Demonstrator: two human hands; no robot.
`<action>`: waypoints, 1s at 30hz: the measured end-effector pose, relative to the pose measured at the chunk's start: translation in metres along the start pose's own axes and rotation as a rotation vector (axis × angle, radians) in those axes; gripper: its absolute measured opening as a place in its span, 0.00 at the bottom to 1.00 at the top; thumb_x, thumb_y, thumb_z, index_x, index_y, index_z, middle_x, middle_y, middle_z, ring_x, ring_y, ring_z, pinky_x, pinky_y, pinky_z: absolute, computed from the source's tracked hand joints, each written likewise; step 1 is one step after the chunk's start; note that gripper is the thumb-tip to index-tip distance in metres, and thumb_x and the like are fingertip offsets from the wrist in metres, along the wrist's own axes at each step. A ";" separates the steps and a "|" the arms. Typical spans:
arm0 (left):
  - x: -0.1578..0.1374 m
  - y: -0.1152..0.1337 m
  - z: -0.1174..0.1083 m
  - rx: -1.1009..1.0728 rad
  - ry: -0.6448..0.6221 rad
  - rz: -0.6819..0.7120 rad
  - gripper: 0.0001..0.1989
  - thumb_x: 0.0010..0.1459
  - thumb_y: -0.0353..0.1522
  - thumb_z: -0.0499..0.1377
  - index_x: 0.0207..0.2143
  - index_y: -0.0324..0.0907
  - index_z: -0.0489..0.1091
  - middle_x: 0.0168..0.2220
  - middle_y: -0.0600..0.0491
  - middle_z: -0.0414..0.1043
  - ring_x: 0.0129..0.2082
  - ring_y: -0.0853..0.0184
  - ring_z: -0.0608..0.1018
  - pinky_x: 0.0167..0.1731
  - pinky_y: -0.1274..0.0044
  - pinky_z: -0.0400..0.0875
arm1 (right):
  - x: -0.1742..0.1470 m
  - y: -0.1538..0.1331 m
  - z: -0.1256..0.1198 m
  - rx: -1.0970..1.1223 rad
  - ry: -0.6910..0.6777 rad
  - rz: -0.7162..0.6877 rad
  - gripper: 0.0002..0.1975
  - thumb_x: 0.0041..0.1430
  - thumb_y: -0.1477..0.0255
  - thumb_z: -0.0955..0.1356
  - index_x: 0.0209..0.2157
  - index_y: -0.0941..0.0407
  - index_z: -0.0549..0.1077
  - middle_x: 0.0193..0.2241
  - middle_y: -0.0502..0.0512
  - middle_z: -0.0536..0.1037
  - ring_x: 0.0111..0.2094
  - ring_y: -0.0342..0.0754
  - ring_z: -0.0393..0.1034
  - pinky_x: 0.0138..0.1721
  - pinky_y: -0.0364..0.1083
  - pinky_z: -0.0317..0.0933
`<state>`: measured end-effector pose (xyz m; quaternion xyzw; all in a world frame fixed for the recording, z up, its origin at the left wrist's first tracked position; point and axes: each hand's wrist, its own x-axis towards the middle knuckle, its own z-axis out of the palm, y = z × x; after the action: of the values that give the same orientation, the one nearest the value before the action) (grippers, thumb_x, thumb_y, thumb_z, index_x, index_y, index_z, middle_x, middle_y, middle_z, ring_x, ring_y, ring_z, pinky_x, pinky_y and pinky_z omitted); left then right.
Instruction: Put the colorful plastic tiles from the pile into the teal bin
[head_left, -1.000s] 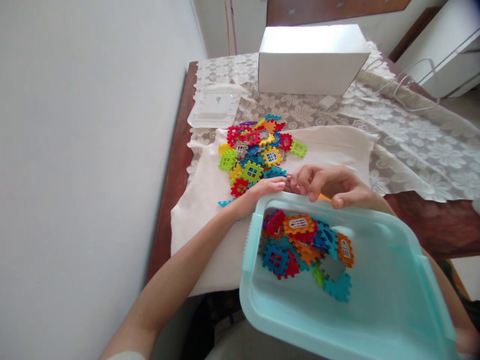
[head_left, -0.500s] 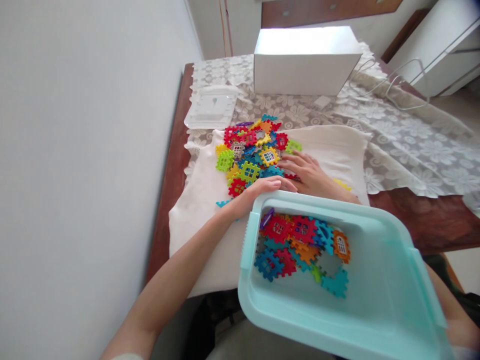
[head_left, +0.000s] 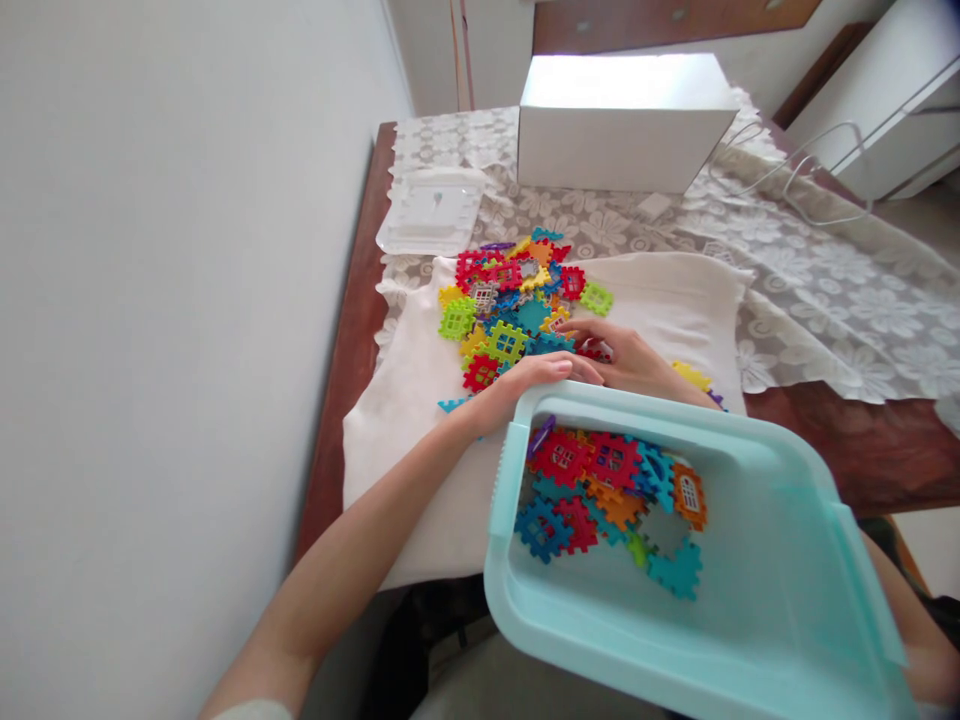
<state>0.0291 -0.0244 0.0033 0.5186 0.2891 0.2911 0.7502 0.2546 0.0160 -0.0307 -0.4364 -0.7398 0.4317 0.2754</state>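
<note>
The left hand (head_left: 525,385) rests flat, fingers together, on the far rim of the turquoise plastic bin (head_left: 750,620), which holds a few interlocking tiles. The right hand (head_left: 622,355) reaches into the pile of colourful interlocking tiles (head_left: 510,300) on the cream cloth (head_left: 675,290) spread over the counter (head_left: 847,450); whether its fingers are closing on a tile cannot be told.

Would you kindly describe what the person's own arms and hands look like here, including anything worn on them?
Both hands are bare: no gloves, rings, watch or bracelets show. The left hand joins a long forearm, uncovered up to a pale sleeve edge at the bottom of the picture. The right hand has short, unpainted nails; its arm is mostly hidden.
</note>
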 end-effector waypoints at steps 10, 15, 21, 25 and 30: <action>0.000 -0.004 -0.002 -0.014 -0.001 -0.008 0.24 0.62 0.50 0.58 0.43 0.39 0.80 0.48 0.44 0.80 0.47 0.55 0.77 0.51 0.68 0.68 | -0.001 -0.015 -0.002 0.185 0.008 0.071 0.21 0.59 0.49 0.77 0.44 0.50 0.83 0.40 0.54 0.85 0.33 0.49 0.76 0.32 0.49 0.71; 0.000 -0.006 -0.002 -0.022 0.005 -0.019 0.26 0.63 0.51 0.58 0.45 0.39 0.80 0.47 0.44 0.81 0.45 0.56 0.78 0.49 0.68 0.70 | 0.000 -0.022 -0.009 0.320 0.023 0.085 0.20 0.56 0.49 0.79 0.40 0.50 0.83 0.40 0.54 0.85 0.36 0.49 0.78 0.36 0.48 0.73; 0.001 -0.006 0.001 -0.061 0.019 -0.019 0.25 0.63 0.51 0.58 0.45 0.39 0.80 0.46 0.45 0.81 0.45 0.56 0.78 0.49 0.68 0.70 | -0.002 -0.020 -0.012 0.291 0.027 0.118 0.15 0.58 0.53 0.78 0.41 0.48 0.83 0.42 0.52 0.85 0.40 0.52 0.78 0.37 0.49 0.74; 0.002 -0.007 0.001 -0.059 0.010 -0.034 0.25 0.63 0.51 0.58 0.44 0.40 0.80 0.44 0.46 0.80 0.43 0.57 0.77 0.47 0.69 0.70 | -0.002 -0.025 -0.011 0.318 0.057 0.117 0.14 0.56 0.57 0.79 0.39 0.50 0.83 0.40 0.53 0.85 0.39 0.52 0.77 0.35 0.48 0.73; 0.003 -0.008 0.000 -0.088 0.008 -0.031 0.24 0.63 0.50 0.58 0.44 0.40 0.80 0.45 0.46 0.81 0.44 0.56 0.78 0.47 0.69 0.70 | -0.001 -0.021 -0.003 0.348 0.166 0.064 0.12 0.55 0.61 0.80 0.37 0.50 0.81 0.39 0.53 0.84 0.41 0.53 0.77 0.42 0.52 0.75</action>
<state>0.0324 -0.0250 -0.0048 0.4793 0.2874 0.2939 0.7754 0.2489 0.0110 -0.0105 -0.4397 -0.6146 0.5242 0.3926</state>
